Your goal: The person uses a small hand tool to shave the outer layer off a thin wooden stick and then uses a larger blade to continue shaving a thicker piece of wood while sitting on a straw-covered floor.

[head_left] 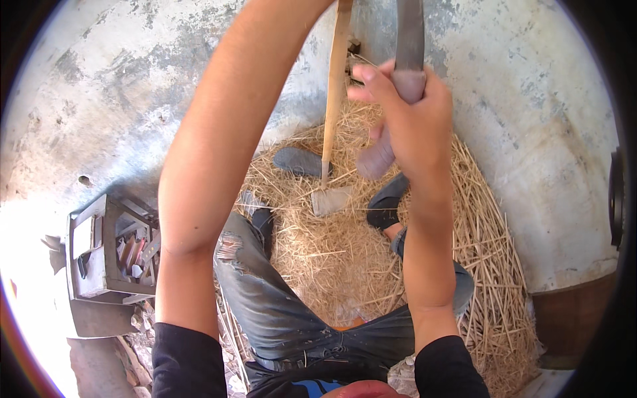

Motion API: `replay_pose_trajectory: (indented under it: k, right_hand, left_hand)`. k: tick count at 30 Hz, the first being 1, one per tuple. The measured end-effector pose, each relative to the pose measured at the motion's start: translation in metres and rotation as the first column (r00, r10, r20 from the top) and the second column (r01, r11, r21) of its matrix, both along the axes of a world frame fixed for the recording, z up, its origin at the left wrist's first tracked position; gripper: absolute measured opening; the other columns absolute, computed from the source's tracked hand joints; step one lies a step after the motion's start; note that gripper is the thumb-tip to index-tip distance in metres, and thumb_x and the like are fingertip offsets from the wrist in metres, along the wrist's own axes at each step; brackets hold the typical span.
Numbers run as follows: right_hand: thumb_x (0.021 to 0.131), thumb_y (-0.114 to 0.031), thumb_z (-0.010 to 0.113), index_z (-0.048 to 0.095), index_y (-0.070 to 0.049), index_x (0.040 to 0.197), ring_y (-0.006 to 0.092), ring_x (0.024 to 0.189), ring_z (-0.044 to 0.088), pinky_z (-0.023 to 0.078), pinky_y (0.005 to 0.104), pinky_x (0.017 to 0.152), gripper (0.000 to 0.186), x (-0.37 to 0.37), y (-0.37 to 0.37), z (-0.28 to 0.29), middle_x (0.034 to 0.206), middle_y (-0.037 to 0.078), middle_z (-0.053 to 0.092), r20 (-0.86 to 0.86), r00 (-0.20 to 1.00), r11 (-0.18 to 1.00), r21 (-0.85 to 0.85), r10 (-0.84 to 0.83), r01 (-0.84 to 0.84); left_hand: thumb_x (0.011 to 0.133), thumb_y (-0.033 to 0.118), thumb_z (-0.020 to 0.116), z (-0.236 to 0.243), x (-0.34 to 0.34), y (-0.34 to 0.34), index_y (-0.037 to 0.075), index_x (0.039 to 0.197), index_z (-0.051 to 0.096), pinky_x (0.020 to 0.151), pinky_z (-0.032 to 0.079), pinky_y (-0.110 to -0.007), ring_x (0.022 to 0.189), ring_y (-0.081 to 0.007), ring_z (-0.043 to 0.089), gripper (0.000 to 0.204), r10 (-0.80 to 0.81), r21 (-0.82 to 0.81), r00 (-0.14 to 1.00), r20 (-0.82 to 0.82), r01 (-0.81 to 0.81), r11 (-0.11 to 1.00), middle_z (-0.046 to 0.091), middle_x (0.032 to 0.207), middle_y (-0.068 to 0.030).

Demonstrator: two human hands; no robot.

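Note:
My right hand [428, 126] is closed around the thick, pale handle of a big knife [410, 40], whose broad dark blade points up past the upper edge. My left arm [219, 119] reaches up across the picture, and its hand lies beyond the upper edge. Between the arms a long, light wooden strip [335, 93] stands nearly upright, a little left of the knife. Its lower end comes down by a short wooden block [332, 201] on the straw. The strip's upper end is out of view.
Straw and shavings [318, 259] cover the floor between my legs, with longer stalks [494, 265] at the right. A dark grey oval, sole-like thing [302, 161] lies beyond the block. A small wooden stand [99, 249] holding odds and ends is at the left. A weathered wall [524, 132] rises behind.

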State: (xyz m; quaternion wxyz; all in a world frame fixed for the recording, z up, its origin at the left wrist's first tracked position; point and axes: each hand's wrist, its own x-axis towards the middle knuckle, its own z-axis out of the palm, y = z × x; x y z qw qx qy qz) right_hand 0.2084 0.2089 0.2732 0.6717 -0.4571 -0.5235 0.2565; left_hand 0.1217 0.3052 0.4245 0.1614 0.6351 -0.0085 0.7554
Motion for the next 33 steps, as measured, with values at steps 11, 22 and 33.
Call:
replay_pose_trajectory:
  k: [11,22,33]
  right_hand:
    - [0.097,-0.033,0.073,0.065,-0.002,0.092,0.0062,0.042,0.051,0.039,0.0229,0.039,0.032,0.024,-0.077,-0.029,0.062,0.000,0.057,-0.093,0.984,0.940,-0.293,0.155,-0.176]
    - [0.100,-0.026,0.070,0.065,-0.002,0.098,0.0061,0.043,0.051,0.037,0.0221,0.040,0.025,0.027,-0.150,-0.037,0.064,0.000,0.056,-0.160,0.984,0.960,-0.258,0.074,-0.114]
    - [0.098,-0.010,0.061,0.050,0.001,0.144,0.0041,0.043,0.046,0.036,0.0214,0.040,0.049,0.000,-0.185,-0.044,0.061,-0.002,0.054,-0.173,0.978,0.951,-0.265,0.118,-0.161]
  left_hand:
    - [0.111,0.032,0.049,0.002,-0.051,-0.002,0.005,0.095,0.056,0.041,0.026,-0.025,0.043,-0.0068,0.034,0.032,-0.073,-0.095,0.992,0.104,0.083,0.992,0.040,0.059,0.0038]
    - [0.111,0.029,0.048,-0.004,-0.046,-0.011,0.008,0.093,0.055,0.041,0.024,-0.027,0.043,-0.0080,0.028,0.028,-0.249,-0.087,0.967,0.048,0.253,0.964,0.037,0.059,0.0035]
    - [0.110,0.029,0.049,-0.009,-0.059,-0.039,0.011,0.091,0.054,0.041,0.023,-0.027,0.043,-0.0075,0.025,0.027,-0.310,-0.156,0.949,0.063,0.316,0.936,0.035,0.060,0.0045]
